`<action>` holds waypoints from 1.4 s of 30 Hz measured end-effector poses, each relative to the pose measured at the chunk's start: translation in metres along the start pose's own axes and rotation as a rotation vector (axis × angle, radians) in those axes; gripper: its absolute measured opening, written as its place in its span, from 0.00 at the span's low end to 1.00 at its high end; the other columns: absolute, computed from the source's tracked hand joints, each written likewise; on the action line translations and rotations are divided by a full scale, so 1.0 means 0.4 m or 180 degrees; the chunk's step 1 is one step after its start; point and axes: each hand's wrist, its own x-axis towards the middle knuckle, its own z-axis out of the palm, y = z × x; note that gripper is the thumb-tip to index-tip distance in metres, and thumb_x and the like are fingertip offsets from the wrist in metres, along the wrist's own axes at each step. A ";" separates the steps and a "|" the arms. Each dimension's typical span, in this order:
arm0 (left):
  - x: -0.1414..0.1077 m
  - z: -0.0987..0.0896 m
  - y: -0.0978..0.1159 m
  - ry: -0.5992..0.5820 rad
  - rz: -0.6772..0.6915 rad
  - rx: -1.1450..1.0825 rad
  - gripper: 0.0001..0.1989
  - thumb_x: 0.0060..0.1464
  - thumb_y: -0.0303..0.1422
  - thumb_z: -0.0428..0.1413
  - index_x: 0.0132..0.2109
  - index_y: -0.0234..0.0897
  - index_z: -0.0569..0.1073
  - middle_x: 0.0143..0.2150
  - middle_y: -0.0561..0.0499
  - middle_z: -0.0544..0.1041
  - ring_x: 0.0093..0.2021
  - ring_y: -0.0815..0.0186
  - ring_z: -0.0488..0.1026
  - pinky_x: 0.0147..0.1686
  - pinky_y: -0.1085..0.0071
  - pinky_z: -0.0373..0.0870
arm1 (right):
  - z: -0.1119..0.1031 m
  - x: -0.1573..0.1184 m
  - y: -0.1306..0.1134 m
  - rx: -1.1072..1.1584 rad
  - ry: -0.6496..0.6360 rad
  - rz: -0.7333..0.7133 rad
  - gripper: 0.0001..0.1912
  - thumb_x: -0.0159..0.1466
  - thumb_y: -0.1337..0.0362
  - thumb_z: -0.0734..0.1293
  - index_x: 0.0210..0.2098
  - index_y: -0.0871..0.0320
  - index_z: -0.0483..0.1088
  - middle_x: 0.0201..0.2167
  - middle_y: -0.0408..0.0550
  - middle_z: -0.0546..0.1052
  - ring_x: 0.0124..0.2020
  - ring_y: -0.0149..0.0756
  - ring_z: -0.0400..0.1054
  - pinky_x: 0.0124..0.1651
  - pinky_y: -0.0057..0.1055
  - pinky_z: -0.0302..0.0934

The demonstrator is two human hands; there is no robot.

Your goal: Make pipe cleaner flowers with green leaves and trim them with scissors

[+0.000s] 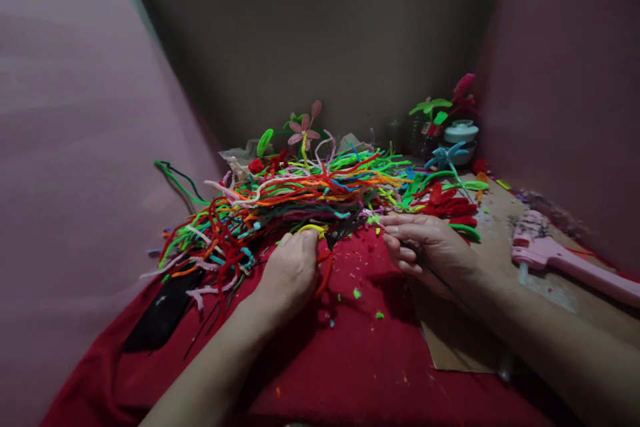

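My left hand (293,265) is closed at the near edge of a heap of coloured pipe cleaners (320,190), beside a short yellow piece (314,229) and a red-orange piece (325,275); what its fingers grip is hidden. To its right, my right hand (425,243) pinches a thin dark stem that runs back along the palm. A small white, pink and green tip (371,217) shows just beyond its fingertips. Green and pink scraps (357,293) lie on the red cloth (350,360) between and below the hands.
A pink glue gun (565,257) rests on cardboard (465,340) at the right. Behind stand a pale blue jar (461,132), a blue flower (447,156) and a pink flower (303,132). Red petals (443,203) lie right of the heap; a black flat object (163,313) lies at left.
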 end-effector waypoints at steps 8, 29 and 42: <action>-0.006 0.005 0.021 -0.0065 0.0192 0.0392 0.10 0.55 0.24 0.42 0.41 0.33 0.64 0.31 0.46 0.70 0.32 0.62 0.67 0.35 0.66 0.63 | 0.006 -0.002 0.007 -0.0178 0.0021 0.0075 0.08 0.46 0.72 0.68 0.27 0.61 0.68 0.14 0.38 0.65 0.12 0.19 0.49 0.14 0.20 0.40; -0.007 -0.017 0.054 -0.0738 0.0150 0.0552 0.09 0.56 0.24 0.40 0.38 0.34 0.63 0.30 0.46 0.69 0.29 0.61 0.67 0.32 0.64 0.64 | -0.013 0.004 0.027 -0.0269 -0.0075 0.0138 0.09 0.45 0.73 0.66 0.28 0.61 0.68 0.14 0.43 0.70 0.11 0.21 0.51 0.14 0.21 0.40; -0.010 -0.018 0.063 -0.1062 0.0037 0.0676 0.08 0.56 0.24 0.39 0.39 0.34 0.61 0.30 0.47 0.69 0.30 0.62 0.69 0.32 0.68 0.66 | -0.003 -0.001 0.023 -0.0331 -0.0046 0.0152 0.07 0.44 0.74 0.66 0.25 0.62 0.68 0.13 0.43 0.70 0.10 0.21 0.51 0.14 0.22 0.39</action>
